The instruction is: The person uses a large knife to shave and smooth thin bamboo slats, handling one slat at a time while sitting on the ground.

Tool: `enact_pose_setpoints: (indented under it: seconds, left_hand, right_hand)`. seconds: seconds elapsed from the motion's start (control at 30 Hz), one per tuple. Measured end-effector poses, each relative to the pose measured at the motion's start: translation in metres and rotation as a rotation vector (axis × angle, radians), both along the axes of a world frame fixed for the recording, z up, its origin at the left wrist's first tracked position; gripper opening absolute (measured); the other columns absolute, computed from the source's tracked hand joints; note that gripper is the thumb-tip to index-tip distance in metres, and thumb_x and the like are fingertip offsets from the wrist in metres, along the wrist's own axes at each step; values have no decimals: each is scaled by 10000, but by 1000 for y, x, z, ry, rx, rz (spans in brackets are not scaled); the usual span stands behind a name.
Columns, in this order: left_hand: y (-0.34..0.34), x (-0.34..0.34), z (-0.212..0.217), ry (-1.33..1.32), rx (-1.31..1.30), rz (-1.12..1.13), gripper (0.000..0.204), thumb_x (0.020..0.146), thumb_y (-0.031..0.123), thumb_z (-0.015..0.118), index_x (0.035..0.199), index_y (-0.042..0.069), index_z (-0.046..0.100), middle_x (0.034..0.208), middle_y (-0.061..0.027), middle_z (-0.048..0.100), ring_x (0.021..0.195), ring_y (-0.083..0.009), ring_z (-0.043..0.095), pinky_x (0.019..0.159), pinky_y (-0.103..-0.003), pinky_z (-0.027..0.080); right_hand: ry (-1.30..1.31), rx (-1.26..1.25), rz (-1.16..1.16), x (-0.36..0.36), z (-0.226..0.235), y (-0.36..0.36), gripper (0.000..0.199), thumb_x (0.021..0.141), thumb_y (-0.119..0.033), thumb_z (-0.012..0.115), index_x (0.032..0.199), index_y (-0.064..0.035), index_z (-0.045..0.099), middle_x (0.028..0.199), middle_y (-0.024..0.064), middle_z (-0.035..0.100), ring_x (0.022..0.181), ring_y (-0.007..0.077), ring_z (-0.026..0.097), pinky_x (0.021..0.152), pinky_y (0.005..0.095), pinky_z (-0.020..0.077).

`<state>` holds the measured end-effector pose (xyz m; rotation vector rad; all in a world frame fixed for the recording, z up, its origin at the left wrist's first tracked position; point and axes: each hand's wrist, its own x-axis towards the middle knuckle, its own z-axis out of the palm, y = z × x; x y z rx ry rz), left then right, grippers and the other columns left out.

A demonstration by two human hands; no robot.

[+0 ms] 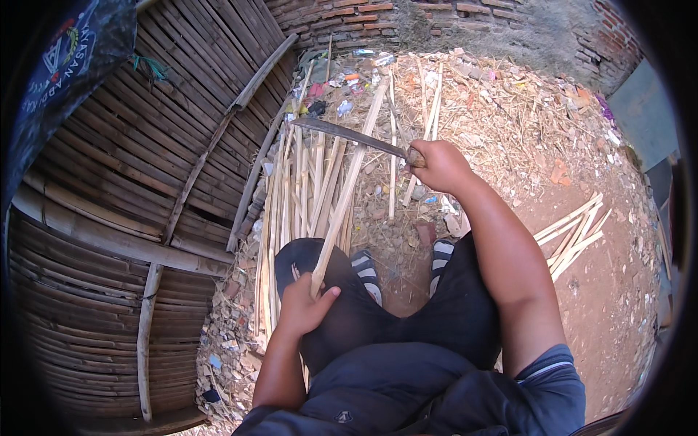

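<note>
My left hand [304,304] is closed round the near end of a long pale bamboo strip [347,190], beside my left knee. The strip slants up and away from me toward the rubble. In my right hand [440,166] is the wooden handle of a machete [356,136]. Its long dark blade points left and crosses the strip well beyond my knees; whether it touches the strip I cannot tell. Several more bamboo strips [294,192] lie lengthwise on the ground to the left of my left leg.
A slatted bamboo wall [109,145] rises on the left, with a dark printed sheet [69,65] over it. Another bundle of strips [574,236] lies on bare earth at right. Rubble and shavings [502,123] reach a brick wall [349,18]. My sandalled feet [367,275] are between.
</note>
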<state>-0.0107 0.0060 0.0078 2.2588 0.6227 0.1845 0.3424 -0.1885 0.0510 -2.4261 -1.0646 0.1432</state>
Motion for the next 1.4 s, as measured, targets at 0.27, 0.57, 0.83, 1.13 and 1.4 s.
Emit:
enact_pose_setpoints:
  seconds: [0.27, 0.57, 0.83, 1.13, 1.4]
  left_hand:
    - [0, 0, -6, -41, 2, -33, 349, 892, 263, 874, 919, 25, 620, 714, -4, 579, 663, -88, 517, 605, -289, 438]
    - [7, -4, -12, -70, -62, -6, 377, 887, 312, 862, 924, 12, 638, 702, -64, 603, 647, -171, 583, 620, -338, 477]
    - [6, -6, -16, -104, -44, 12, 385, 882, 315, 864, 943, -2, 654, 713, -105, 639, 651, -194, 627, 634, -359, 509]
    - [8, -6, -21, -135, -146, 31, 306, 912, 235, 857, 955, 44, 623, 745, 13, 576, 684, -82, 520, 622, -275, 437]
    - [4, -8, -14, -60, -77, 80, 365, 887, 287, 868, 973, 7, 651, 722, -63, 648, 668, -156, 622, 652, -334, 522]
  right_hand:
    - [-82, -90, 497, -36, 0, -1, 256, 798, -268, 833, 974, -132, 706, 850, 181, 720, 857, 430, 703, 741, 526, 537]
    - [74, 78, 61, 6, 3, -18, 366, 889, -338, 822, 1122, -72, 726, 986, 184, 754, 973, 414, 719, 858, 514, 559]
    - [76, -71, 268, 2, 12, -27, 324, 835, -342, 849, 1056, -128, 745, 937, 154, 747, 948, 393, 720, 817, 507, 555]
    - [-46, -26, 291, -15, 11, -22, 257, 827, -252, 809, 1021, -110, 719, 886, 174, 732, 910, 411, 719, 794, 527, 558]
    - [146, 53, 227, 11, -8, -14, 317, 837, -293, 833, 1070, -95, 746, 951, 194, 753, 937, 404, 725, 842, 497, 566]
